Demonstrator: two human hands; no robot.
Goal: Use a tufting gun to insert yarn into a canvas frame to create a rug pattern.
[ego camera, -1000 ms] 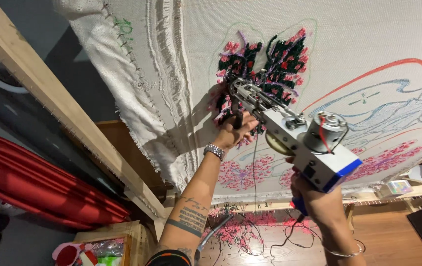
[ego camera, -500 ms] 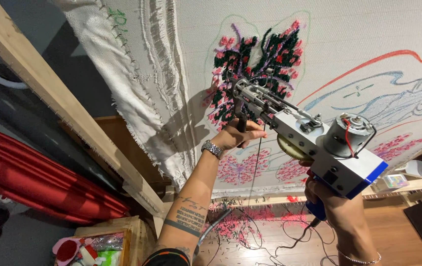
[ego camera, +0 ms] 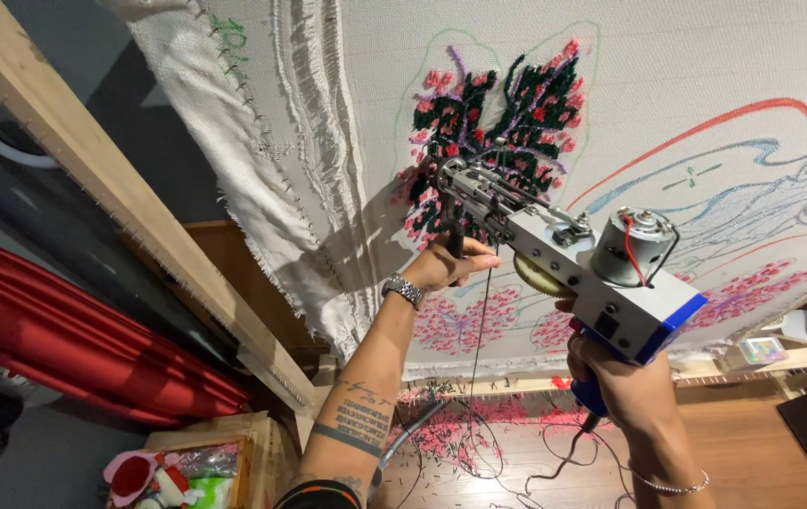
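Both hands (ego camera: 455, 262) grip tufting gun (ego camera: 563, 259), seemingly.

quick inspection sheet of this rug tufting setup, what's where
surface: white backing cloth stretched on a wooden frame, partly tufted in pink, black and purple
job's things: tufting gun, needle end against the cloth
clutter: yarn scraps on the wood floor; open box of bits
grippers: left hand on the front handle; right hand on the blue rear grip
cables: dark cord trailing on the floor; thin yarn strand hanging below the gun
surroundings: red fabric at left
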